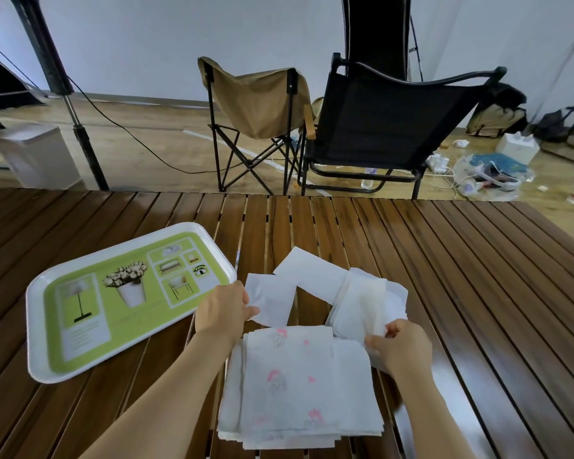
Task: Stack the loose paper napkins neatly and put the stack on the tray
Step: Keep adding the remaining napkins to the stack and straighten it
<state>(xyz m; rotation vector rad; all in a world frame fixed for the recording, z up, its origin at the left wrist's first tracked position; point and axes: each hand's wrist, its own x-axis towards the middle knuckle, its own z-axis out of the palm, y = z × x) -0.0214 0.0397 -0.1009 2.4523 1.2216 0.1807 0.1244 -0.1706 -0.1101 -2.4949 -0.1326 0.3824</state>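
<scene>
Napkins (299, 382) lie half-stacked at six o'clock on the table; left hand (224, 309) pinches a loose sheet (272, 301), right hand (401, 346) pinches a crumpled one (362, 303), apparently gathering both. Tray (40, 359) waits bare at nine o'clock.

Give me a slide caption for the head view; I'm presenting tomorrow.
Both hands, left and right, gather loose napkins beside a green tray.

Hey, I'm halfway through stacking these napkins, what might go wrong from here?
1. The stack already looks uneven, its layers offset at the near edge; adding more may skew it further.
2. The right hand pinches a crumpled napkin; unflattened, it could make the pile lumpy.
3. The left hand holds a small napkin by one edge, so it may fold over.
</scene>
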